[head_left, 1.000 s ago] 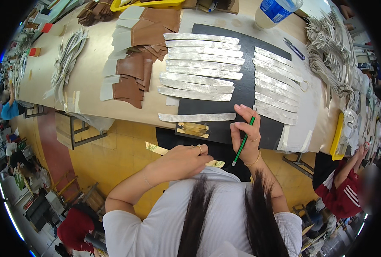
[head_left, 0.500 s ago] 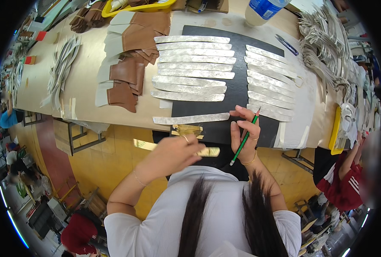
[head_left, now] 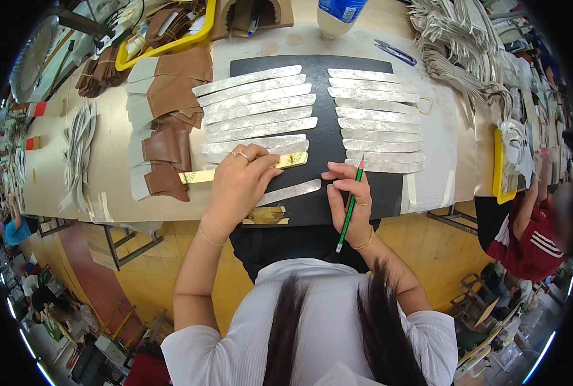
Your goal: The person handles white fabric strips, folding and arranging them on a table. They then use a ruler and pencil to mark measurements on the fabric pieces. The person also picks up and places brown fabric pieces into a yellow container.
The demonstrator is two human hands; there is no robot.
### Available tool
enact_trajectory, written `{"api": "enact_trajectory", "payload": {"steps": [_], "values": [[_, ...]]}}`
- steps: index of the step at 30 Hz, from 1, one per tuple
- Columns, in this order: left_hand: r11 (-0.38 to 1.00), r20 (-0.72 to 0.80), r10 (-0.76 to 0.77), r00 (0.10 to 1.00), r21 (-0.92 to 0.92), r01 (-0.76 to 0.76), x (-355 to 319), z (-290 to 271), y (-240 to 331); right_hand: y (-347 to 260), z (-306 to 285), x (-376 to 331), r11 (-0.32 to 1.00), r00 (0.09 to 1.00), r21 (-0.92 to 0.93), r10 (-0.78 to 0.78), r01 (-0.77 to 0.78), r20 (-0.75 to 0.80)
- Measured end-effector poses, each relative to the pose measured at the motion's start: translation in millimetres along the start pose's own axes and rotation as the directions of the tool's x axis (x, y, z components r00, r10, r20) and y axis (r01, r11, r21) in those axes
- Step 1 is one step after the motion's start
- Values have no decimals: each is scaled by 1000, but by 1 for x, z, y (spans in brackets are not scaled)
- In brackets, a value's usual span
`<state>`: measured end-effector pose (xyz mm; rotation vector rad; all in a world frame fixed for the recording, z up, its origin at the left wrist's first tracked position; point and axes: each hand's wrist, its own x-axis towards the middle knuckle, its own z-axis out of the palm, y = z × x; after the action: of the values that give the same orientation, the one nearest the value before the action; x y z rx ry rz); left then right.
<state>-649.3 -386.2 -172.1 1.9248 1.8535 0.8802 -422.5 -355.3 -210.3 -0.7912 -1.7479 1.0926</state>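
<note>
My left hand [head_left: 240, 186] is closed on a long pale-yellow strip with greenish markings [head_left: 293, 161], fingers and thumb gripping near its middle. The strip lies over the lowest of the left column of silvery strips [head_left: 260, 106], partly hiding it; whether they touch I cannot tell. Just below, a single silvery strip [head_left: 296, 190] rests apart on the black board [head_left: 318, 135], its left end behind my hand. My right hand [head_left: 351, 199] holds a green pencil [head_left: 351, 212] upright between its fingers, pink tip upward. Beyond it is a second column of silvery strips [head_left: 379, 119].
Brown leather pieces [head_left: 170, 145] with pale edges overlap at left. Farther back are a yellow tray [head_left: 164, 42], a bottle [head_left: 339, 16] and thread snips [head_left: 396, 53]. Bundles of grey strips [head_left: 450, 55] pile at right. A yellow taped patch [head_left: 266, 215] sits at the near edge.
My left hand has carried the yellow strip forward and up from the table's near edge onto the silvery strips. The right hand still holds the pencil. The view has shifted.
</note>
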Motion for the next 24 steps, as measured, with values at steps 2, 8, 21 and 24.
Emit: {"api": "enact_trajectory", "payload": {"steps": [2,8,21,24], "values": [[1000,0,-10,1000,3,10,1,1,1,0,-1,0,1000,1000,-21,1,-1,5],[999,6,-34,999,4,34,-1,5,-1,-1,0,2,999,1000,-33,24,-24,18],[1000,26,-2,1000,20,2,1,6,-2,-3,-1,4,997,998,-51,54,-52,32],[1000,21,-4,1000,29,4,0,4,-2,-4,0,6,997,998,-52,54,-52,41]]}}
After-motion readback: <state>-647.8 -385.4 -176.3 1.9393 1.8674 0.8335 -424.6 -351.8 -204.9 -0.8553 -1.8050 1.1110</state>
